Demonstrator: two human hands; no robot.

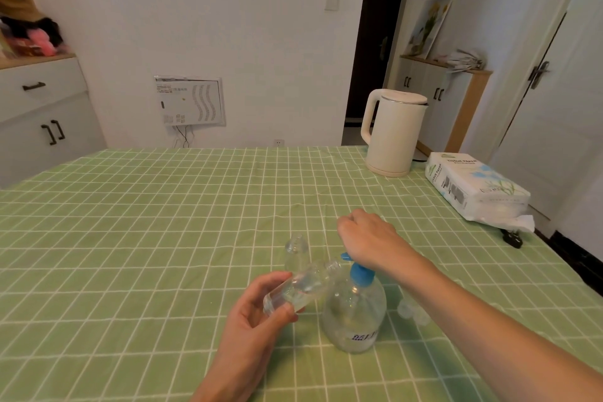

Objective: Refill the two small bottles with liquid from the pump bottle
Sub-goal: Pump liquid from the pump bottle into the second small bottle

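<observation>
A clear pump bottle (354,313) with a blue pump head stands on the green checked tablecloth near the front. My right hand (368,238) presses down on the pump head with its heel, fingers loosely curled and holding nothing. My left hand (257,316) grips a small clear bottle (303,285), tilted with its open mouth under the blue spout. A little liquid shows inside it. A second small clear bottle (296,251) stands upright and uncapped just behind. Two small clear caps (412,312) lie right of the pump bottle, partly hidden by my right forearm.
A cream electric kettle (393,134) stands at the table's far right. Beside it lies a white tissue pack (476,189), near the right edge. A black plug (514,238) lies by that edge. White cabinets stand left and behind.
</observation>
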